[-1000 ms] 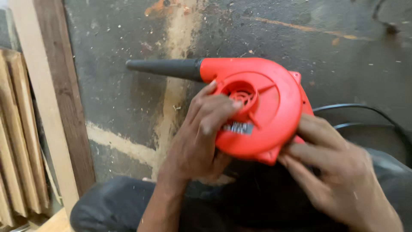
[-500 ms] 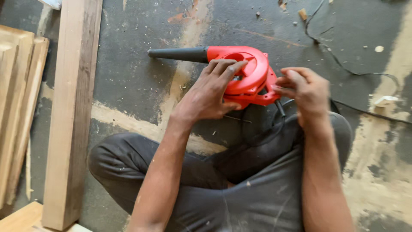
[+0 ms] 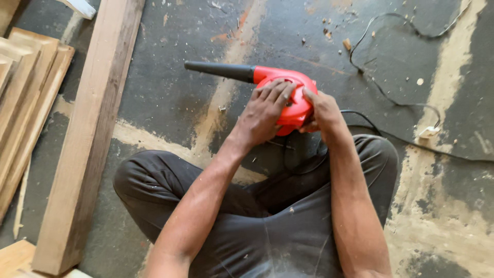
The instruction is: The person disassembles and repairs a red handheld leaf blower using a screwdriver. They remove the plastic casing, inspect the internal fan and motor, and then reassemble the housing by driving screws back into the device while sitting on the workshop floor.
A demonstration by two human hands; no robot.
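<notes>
Dark concrete floor with pale dusty streaks, spread across the whole view. Long wooden beam laid from 11 o'clock down to 7 o'clock, left of the seated legs. Stack of wooden boards at 9 o'clock, just beyond the beam. Crossed legs in dark trousers filling 6 o'clock, speckled with sawdust. Red electric blower near centre, slightly toward 12 o'clock, resting at the knees, black tapered nozzle aimed toward 10 o'clock. Left hand laid flat over the round red housing, fingers apart and spread across its top, not wrapped around it. Right hand pressed against the housing at its 3 o'clock side, fingers together and curled on the body; exact grip underneath hidden, cannot tell how tight. Black power cord looping from 1 o'clock toward 3 o'clock across the floor. Small white plug piece at 3 o'clock, on the cord line. Scattered wood chips at 12 to 1 o'clock
</notes>
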